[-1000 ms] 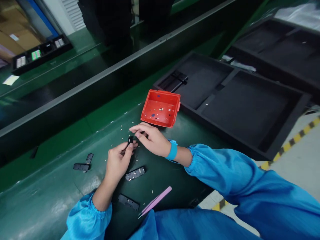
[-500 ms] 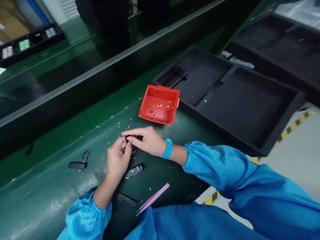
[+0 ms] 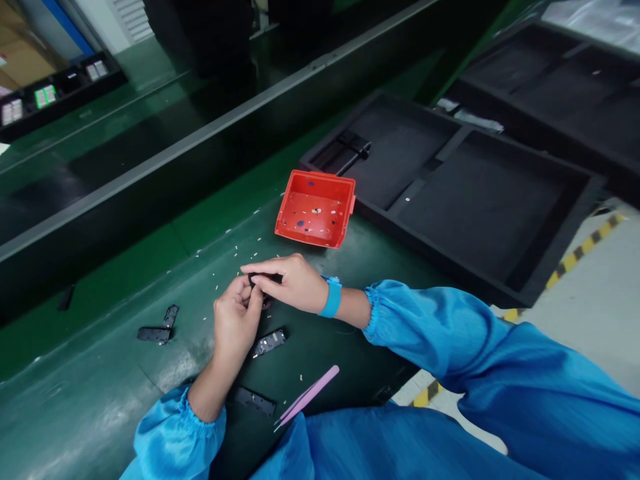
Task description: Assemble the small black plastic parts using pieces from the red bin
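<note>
My left hand [image 3: 236, 313] and my right hand [image 3: 295, 283] meet over the green work surface [image 3: 370, 357]. Both have their fingers closed on one small black part [image 3: 270, 277], mostly hidden by the fingers, so its kind does not show. Below the hands lies a black strip-shaped component [image 3: 269, 342] with light spots, and nearer my body another black component [image 3: 255, 401]. To the left rest two more black pieces [image 3: 159, 331], touching each other. Pink tweezers [image 3: 310, 397] lie by my blue clothing, their tips toward the lower left.
Beyond my hands stands a red bin [image 3: 315, 217] with small scraps inside. Tiny pale bits [image 3: 236, 255] are scattered around. A large black compartment tray [image 3: 500, 213] is at the right, with another black tray [image 3: 565, 87] behind it. A raised metal rail [image 3: 200, 137] crosses the back.
The view has shifted slightly. Both hands keep the same hold on the small black part, and nothing else has visibly moved.
</note>
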Demonstrator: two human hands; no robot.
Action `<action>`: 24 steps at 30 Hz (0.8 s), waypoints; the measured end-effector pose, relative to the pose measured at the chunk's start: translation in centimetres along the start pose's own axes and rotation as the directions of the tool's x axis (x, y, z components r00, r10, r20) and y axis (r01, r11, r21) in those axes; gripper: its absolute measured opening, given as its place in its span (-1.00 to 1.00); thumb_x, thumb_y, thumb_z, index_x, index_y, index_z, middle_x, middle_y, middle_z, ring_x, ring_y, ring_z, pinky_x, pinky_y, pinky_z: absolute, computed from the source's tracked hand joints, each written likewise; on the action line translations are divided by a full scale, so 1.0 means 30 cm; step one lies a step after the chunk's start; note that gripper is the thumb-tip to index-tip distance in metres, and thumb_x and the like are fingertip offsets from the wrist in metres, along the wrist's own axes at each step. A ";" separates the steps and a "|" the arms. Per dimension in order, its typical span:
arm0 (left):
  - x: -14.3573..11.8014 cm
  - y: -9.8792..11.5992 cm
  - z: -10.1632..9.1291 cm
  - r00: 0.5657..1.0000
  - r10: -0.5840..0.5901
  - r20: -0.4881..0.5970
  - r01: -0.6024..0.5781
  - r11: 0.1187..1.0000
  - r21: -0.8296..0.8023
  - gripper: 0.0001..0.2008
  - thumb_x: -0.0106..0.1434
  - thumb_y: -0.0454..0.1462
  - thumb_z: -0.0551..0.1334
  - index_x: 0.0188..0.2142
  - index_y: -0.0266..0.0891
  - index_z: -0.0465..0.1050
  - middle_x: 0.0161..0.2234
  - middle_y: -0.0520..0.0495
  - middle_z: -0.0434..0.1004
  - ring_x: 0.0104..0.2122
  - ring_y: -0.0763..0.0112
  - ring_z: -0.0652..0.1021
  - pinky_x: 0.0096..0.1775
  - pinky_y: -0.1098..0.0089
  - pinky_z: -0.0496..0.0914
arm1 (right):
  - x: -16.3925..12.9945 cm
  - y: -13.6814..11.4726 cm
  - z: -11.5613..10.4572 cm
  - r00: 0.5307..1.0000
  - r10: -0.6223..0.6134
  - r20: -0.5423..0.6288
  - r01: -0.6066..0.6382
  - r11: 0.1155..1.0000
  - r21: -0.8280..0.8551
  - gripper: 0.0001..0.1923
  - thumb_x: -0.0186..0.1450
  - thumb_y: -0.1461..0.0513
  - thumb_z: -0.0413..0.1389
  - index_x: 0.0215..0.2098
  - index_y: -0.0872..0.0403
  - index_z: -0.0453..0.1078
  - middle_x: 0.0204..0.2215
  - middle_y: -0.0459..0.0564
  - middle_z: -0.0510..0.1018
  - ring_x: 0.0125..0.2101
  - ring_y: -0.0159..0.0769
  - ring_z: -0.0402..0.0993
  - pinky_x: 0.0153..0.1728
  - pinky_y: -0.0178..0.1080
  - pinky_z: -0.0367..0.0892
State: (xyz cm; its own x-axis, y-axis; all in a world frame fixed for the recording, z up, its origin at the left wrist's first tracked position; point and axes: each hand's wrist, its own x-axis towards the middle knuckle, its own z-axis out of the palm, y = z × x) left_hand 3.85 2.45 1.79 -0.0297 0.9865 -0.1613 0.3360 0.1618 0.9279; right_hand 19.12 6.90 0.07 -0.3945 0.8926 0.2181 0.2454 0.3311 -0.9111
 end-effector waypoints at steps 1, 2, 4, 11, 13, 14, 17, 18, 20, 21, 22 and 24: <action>-0.001 0.001 0.000 1.000 0.003 -0.005 -0.003 1.000 -0.003 -0.80 0.27 -0.18 0.24 -0.19 -0.24 0.51 -0.51 0.04 0.63 -0.48 0.37 0.63 -0.37 0.44 0.49 | 0.000 0.001 -0.001 1.000 -0.020 0.004 0.020 1.000 -0.007 -0.69 0.36 0.31 0.13 0.03 0.03 0.57 -0.16 -0.05 0.70 -0.19 -0.34 0.65 -0.11 -0.27 0.52; -0.001 0.003 0.000 1.000 0.006 -0.009 -0.006 1.000 -0.002 -0.81 0.27 -0.19 0.23 -0.20 -0.24 0.50 -0.51 0.05 0.63 -0.48 0.37 0.63 -0.37 0.44 0.49 | 0.000 0.003 -0.001 0.999 -0.036 0.006 0.036 0.999 -0.009 -0.70 0.38 0.30 0.12 0.03 0.01 0.57 -0.14 -0.06 0.70 -0.17 -0.34 0.64 -0.09 -0.26 0.52; -0.003 0.003 -0.001 1.000 0.014 -0.010 -0.014 1.000 0.009 -0.81 0.28 -0.19 0.22 -0.20 -0.24 0.50 -0.52 0.05 0.62 -0.49 0.38 0.63 -0.37 0.45 0.49 | -0.001 0.003 -0.001 0.999 -0.053 0.000 0.053 0.999 -0.009 -0.71 0.39 0.29 0.12 0.03 0.00 0.57 -0.14 -0.07 0.69 -0.15 -0.34 0.64 -0.08 -0.26 0.52; -0.012 -0.019 -0.004 0.995 0.092 -0.031 -0.084 0.976 0.199 -0.82 0.32 -0.20 0.21 -0.17 -0.24 0.50 -0.46 0.02 0.65 -0.46 0.41 0.62 -0.41 0.50 0.40 | -0.011 0.000 0.035 0.996 -0.040 -0.079 0.031 0.993 -0.110 -0.68 0.31 0.36 0.12 -0.03 0.05 0.60 -0.17 -0.06 0.70 -0.22 -0.35 0.65 -0.10 -0.28 0.53; -0.013 -0.018 -0.003 0.993 0.111 -0.050 -0.097 0.967 0.237 -0.82 0.32 -0.19 0.22 -0.17 -0.23 0.51 -0.41 -0.01 0.67 -0.44 0.39 0.64 -0.39 0.49 0.42 | -0.015 0.002 0.043 0.995 -0.046 -0.089 0.030 0.984 -0.174 -0.65 0.30 0.38 0.10 -0.03 0.04 0.59 -0.15 -0.05 0.70 -0.22 -0.34 0.65 -0.09 -0.26 0.53; -0.013 -0.015 -0.002 0.992 0.111 -0.053 -0.095 0.967 0.238 -0.82 0.32 -0.19 0.22 -0.17 -0.23 0.51 -0.40 -0.02 0.68 -0.43 0.38 0.65 -0.39 0.48 0.43 | -0.016 0.002 0.043 0.994 -0.055 -0.090 0.037 0.981 -0.190 -0.63 0.30 0.39 0.07 -0.02 0.05 0.59 -0.14 -0.04 0.69 -0.22 -0.34 0.65 -0.08 -0.25 0.53; -0.009 -0.010 0.000 0.998 0.051 -0.046 -0.045 0.991 0.125 -0.79 0.31 -0.16 0.24 -0.15 -0.24 0.51 -0.40 -0.04 0.68 -0.44 0.35 0.66 -0.37 0.44 0.50 | -0.015 -0.001 0.032 0.993 -0.063 -0.102 0.049 0.990 -0.132 -0.61 0.32 0.38 0.01 0.01 0.09 0.57 -0.11 0.00 0.68 -0.18 -0.32 0.65 -0.05 -0.23 0.53; -0.005 -0.010 0.000 0.999 0.013 -0.033 -0.012 0.999 0.047 -0.75 0.31 -0.14 0.25 -0.12 -0.24 0.50 -0.39 -0.05 0.69 -0.43 0.33 0.67 -0.37 0.43 0.52 | -0.012 -0.003 0.026 0.993 -0.038 -0.111 0.030 0.996 -0.080 -0.61 0.34 0.37 0.00 0.01 0.09 0.57 -0.11 0.00 0.68 -0.18 -0.32 0.65 -0.06 -0.23 0.54; 0.002 -0.016 0.001 0.998 -0.054 0.007 0.055 0.992 -0.112 -0.66 0.29 -0.07 0.28 -0.07 -0.26 0.49 -0.36 -0.07 0.70 -0.41 0.29 0.68 -0.38 0.39 0.56 | -0.004 -0.008 0.015 0.991 0.062 -0.115 -0.056 0.997 0.053 -0.63 0.36 0.33 -0.01 0.01 0.10 0.56 -0.15 -0.01 0.69 -0.23 -0.33 0.66 -0.15 -0.24 0.58; 0.006 -0.020 0.001 0.997 -0.073 0.029 0.077 0.982 -0.171 -0.61 0.27 -0.04 0.30 -0.06 -0.27 0.49 -0.35 -0.08 0.70 -0.39 0.28 0.68 -0.39 0.38 0.57 | 0.001 -0.010 0.011 0.988 0.117 -0.103 -0.105 0.987 0.122 -0.65 0.37 0.31 0.01 0.01 0.10 0.55 -0.16 -0.01 0.69 -0.26 -0.34 0.67 -0.21 -0.26 0.59; 0.009 -0.024 0.001 0.996 -0.078 0.045 0.086 0.974 -0.211 -0.59 0.26 -0.02 0.31 -0.05 -0.27 0.49 -0.34 -0.09 0.70 -0.37 0.26 0.68 -0.40 0.37 0.58 | 0.006 -0.011 0.009 0.983 0.161 -0.084 -0.143 0.973 0.180 -0.67 0.36 0.30 0.04 0.01 0.11 0.55 -0.16 -0.01 0.69 -0.28 -0.34 0.67 -0.26 -0.27 0.60; 0.014 -0.029 0.000 0.996 -0.069 0.063 0.082 0.966 -0.243 -0.56 0.24 -0.01 0.33 -0.03 -0.28 0.50 -0.32 -0.09 0.70 -0.34 0.25 0.69 -0.38 0.36 0.59 | 0.014 -0.010 0.010 0.980 0.191 -0.047 -0.174 0.953 0.250 -0.70 0.33 0.29 0.09 -0.02 0.12 0.55 -0.18 0.00 0.69 -0.28 -0.34 0.67 -0.26 -0.27 0.60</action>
State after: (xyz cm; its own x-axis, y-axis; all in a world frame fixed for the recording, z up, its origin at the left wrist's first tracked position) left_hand 3.55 2.72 0.92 0.0066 0.9693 -0.2456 0.0933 0.2439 0.9653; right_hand 18.62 7.08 0.33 -0.2980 0.9529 0.0563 0.0811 0.0840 -0.9932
